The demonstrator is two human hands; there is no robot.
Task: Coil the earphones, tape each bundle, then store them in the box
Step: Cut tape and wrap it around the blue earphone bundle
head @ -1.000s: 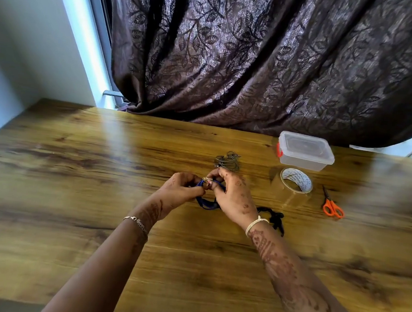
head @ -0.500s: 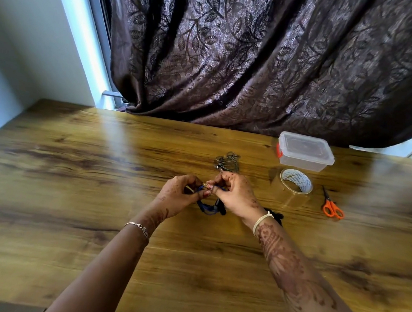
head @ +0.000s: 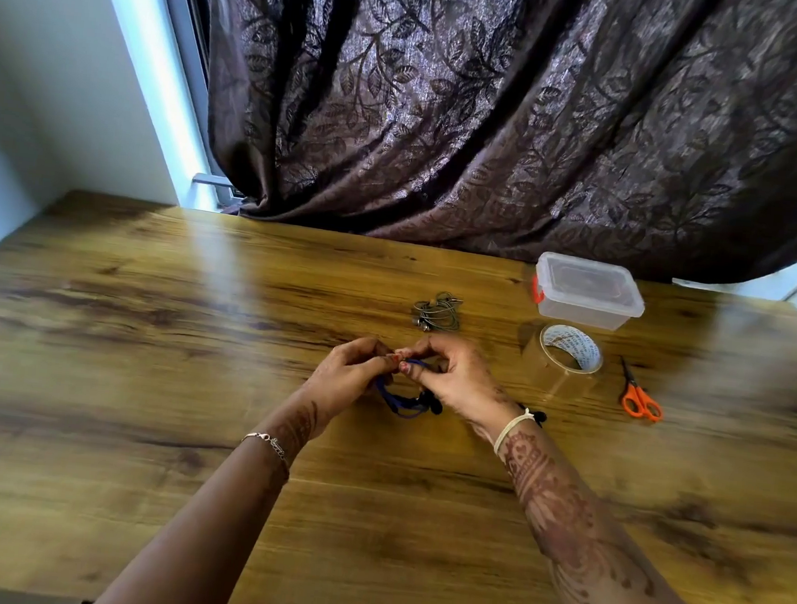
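My left hand and my right hand meet above the middle of the table, both pinching the top of a coiled blue earphone bundle; its loops hang below my fingers. A grey coiled earphone bundle lies on the wood just behind my hands. A black earphone peeks out from behind my right wrist, mostly hidden. The clear plastic box with a red latch stands lidded at the back right. A roll of clear tape stands in front of it.
Orange-handled scissors lie to the right of the tape roll. A dark patterned curtain hangs behind the wooden table. A pale wall and window frame rise at the left.
My hands have lifted the blue bundle slightly and drawn closer together at its top. The loops now hang lower between the hands. Nothing else on the table has moved.
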